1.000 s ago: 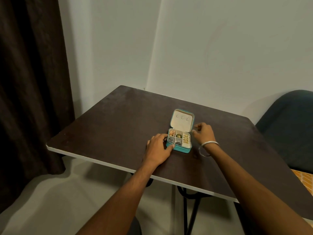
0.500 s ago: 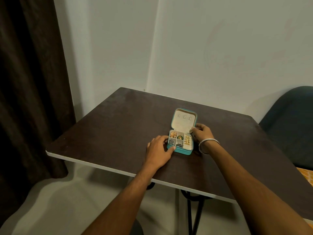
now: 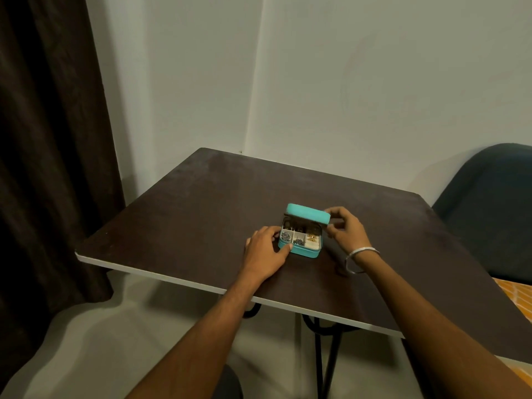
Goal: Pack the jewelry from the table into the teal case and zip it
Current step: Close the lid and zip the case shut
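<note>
A small teal case sits near the middle of the dark table. Its lid is tilted halfway down over the tray. Silver and gold jewelry fills the white compartments inside. My left hand presses against the case's left front corner, thumb on the base. My right hand pinches the right edge of the lid; a silver bangle hangs on that wrist.
A dark curtain hangs at the left. A dark blue chair stands past the table's right side. The table's white front edge runs diagonally close to my forearms, with black legs beneath.
The lid stood upright and open; my right hand has taken its edge and swung it about halfway down. My left hand stays on the base.
</note>
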